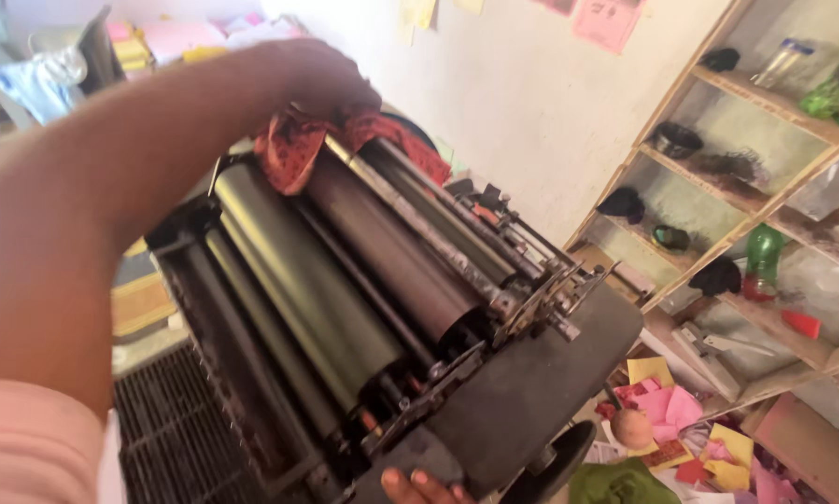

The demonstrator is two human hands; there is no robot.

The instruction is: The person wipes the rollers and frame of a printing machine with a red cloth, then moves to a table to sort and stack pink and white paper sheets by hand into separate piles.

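The left arm reaches out long, from the near left side up toward the far end of the printing machine (531, 373). The left hand (321, 79) is bent down at the wrist and curled, fingers pressing down on top of a red rag (293, 145). The right hand (424, 487) is low at the near edge. Only some fingertips (421, 479) show, resting on the machine's side.

A pale plaster wall (522, 112) carries pinned paper sheets (608, 21); wooden shelves (765, 103) hold bottles, with coloured paper scraps (690, 420) heaped below.
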